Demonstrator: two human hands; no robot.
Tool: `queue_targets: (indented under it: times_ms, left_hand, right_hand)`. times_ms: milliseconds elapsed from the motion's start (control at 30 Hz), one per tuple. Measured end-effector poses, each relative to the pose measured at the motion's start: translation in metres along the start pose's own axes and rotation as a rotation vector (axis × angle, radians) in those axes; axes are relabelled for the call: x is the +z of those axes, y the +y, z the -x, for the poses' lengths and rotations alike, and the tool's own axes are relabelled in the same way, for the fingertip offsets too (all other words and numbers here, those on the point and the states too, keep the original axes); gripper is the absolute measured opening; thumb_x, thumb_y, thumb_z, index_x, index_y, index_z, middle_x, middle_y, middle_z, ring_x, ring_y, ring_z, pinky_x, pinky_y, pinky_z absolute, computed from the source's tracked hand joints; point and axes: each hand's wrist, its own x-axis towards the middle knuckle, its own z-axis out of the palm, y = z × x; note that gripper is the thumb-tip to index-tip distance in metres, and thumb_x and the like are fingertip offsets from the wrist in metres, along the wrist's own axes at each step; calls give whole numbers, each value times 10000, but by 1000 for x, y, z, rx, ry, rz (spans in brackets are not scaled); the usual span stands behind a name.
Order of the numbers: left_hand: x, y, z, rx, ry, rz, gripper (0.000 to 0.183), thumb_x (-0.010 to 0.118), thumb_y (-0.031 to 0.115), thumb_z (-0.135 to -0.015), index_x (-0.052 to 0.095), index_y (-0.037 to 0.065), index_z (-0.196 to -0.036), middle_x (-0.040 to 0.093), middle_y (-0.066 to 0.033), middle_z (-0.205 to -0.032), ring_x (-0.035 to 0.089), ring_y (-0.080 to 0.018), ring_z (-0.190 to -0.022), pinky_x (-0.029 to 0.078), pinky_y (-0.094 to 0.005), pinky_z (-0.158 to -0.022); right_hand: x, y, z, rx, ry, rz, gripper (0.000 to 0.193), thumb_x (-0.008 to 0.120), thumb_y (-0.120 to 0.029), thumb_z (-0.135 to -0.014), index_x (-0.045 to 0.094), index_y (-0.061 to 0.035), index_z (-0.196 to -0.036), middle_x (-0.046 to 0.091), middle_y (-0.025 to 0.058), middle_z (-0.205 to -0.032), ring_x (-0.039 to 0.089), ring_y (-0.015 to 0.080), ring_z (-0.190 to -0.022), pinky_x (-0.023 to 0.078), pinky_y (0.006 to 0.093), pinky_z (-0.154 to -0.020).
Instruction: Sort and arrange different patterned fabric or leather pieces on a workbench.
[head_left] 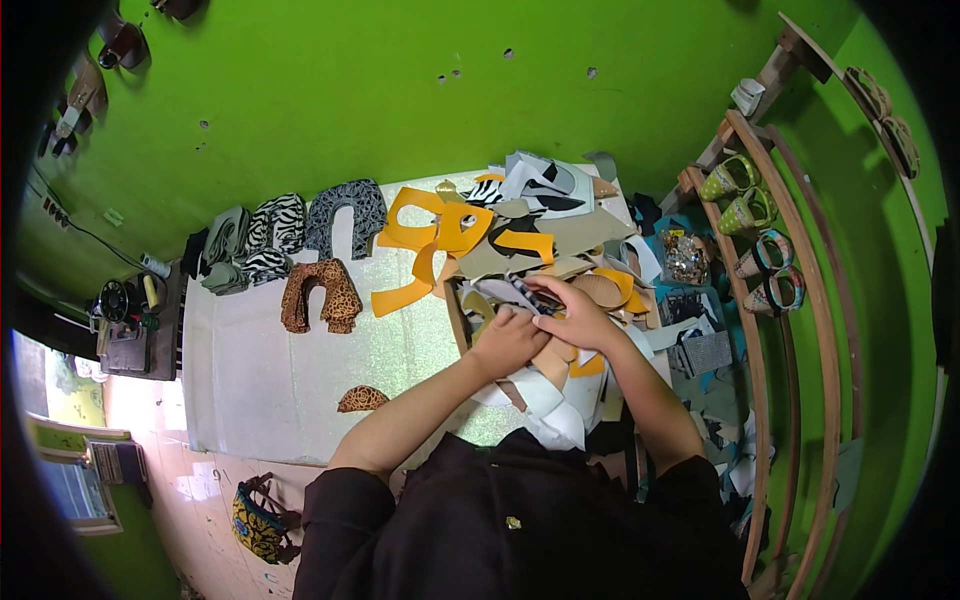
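Note:
Both my hands are over a heap of fabric and leather-like offcuts at the right side of the table. My left hand (512, 338) is closed, its fingers curled over some scraps; what lies in them is hidden. Beside and touching it, my right hand (575, 315) curves its fingers around the pile, next to a dark striped scrap (522, 291). Its grip is partly hidden too. Around the hands are tan, grey and white offcuts, a white scrap (550, 405) at the near edge, and yellow cut-out sheets (407, 293) to the left.
Stacked horseshoe-shaped pieces lie on the pale table (260, 390): leopard print (320, 295), grey patterned (343, 215) and zebra print (275, 222). A small leopard half-round (362, 399) lies nearer. Wooden racks with sandals (748, 212) stand right. A machine with a wheel (115, 300) is left.

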Motion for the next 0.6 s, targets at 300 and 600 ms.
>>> queue_targets:
  times_ms: [300, 600]
  left_hand:
    - [-25, -62, -11, -318, 1, 683, 291, 585, -41, -678, 667, 69, -934, 667, -98, -893, 608, -281, -851, 445, -350, -780]
    - [-33, -65, 11, -397, 2, 689, 138, 534, -38, -717, 601, 35, -813, 621, -139, -780, 601, -326, -799, 479, -381, -702]
  right_hand:
    - [1, -25, 48, -101, 150, 389, 506, 666, -136, -741, 494, -42, -1208, 531, 172, -1179, 504, 339, -1108, 380, 387, -984]
    - [3, -13, 68, -84, -17, 724, 658, 670, -160, -689, 439, -89, -1301, 444, 173, -1303, 424, 337, -1215, 246, 539, -1048]
